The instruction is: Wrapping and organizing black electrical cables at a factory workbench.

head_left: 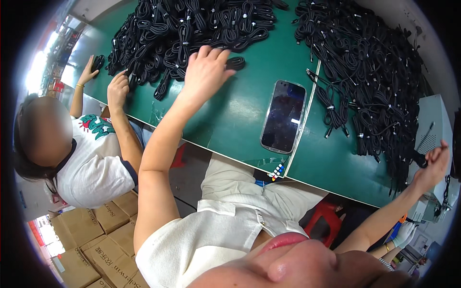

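Observation:
My left hand is over the near edge of a big heap of coiled black cables, fingers apart and thumb stretched out. A small coiled cable lies right beside its fingers, partly covered by them. Far to the right, my right hand has its fingers curled round a black cable, in front of a pale metal box. Part of that cable is hidden by the fingers.
A phone lies on the green table between the heaps. More tied cables cover the right side. At left, a co-worker's hands touch the cable heap. Cardboard boxes stand behind; a red stool is below the table.

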Motion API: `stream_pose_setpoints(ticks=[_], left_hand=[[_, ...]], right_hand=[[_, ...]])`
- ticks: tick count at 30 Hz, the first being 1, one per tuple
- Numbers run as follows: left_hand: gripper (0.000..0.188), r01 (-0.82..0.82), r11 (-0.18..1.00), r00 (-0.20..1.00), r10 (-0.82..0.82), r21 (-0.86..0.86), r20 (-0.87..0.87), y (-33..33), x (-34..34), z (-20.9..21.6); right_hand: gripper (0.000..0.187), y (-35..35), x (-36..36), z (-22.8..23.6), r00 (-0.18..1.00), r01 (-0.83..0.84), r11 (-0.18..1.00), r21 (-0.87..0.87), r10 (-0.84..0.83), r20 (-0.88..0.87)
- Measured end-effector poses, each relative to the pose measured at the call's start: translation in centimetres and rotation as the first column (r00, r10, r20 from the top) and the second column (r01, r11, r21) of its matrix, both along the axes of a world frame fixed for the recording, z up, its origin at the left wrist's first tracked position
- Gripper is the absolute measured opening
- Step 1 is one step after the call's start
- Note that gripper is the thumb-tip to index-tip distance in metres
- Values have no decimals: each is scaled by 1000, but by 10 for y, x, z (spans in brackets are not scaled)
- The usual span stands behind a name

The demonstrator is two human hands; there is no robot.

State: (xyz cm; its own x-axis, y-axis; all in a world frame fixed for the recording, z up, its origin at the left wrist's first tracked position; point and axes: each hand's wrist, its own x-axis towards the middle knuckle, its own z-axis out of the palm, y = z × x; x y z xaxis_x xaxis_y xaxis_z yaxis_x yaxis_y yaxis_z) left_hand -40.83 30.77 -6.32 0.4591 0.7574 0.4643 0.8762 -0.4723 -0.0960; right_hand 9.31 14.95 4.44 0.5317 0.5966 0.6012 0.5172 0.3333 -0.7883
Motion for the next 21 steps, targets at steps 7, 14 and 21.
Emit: stream_pose_setpoints(ticks=[7, 14, 21], left_hand=[[33, 298, 851, 779, 45, -433, 625, -9, 18, 6], [36, 974, 148, 21, 694, -171, 719, -57, 85, 22], [34, 991, -57, 128, 689, -123, 714, -73, 129, 2]], right_hand=[[31, 22, 48, -73, 689, 542, 767, -343, -172, 704], [20, 38, -153, -44, 779, -123, 965, -231, 238, 580], [31, 51, -196, -91, 636, -751, 634, -182, 622, -456]])
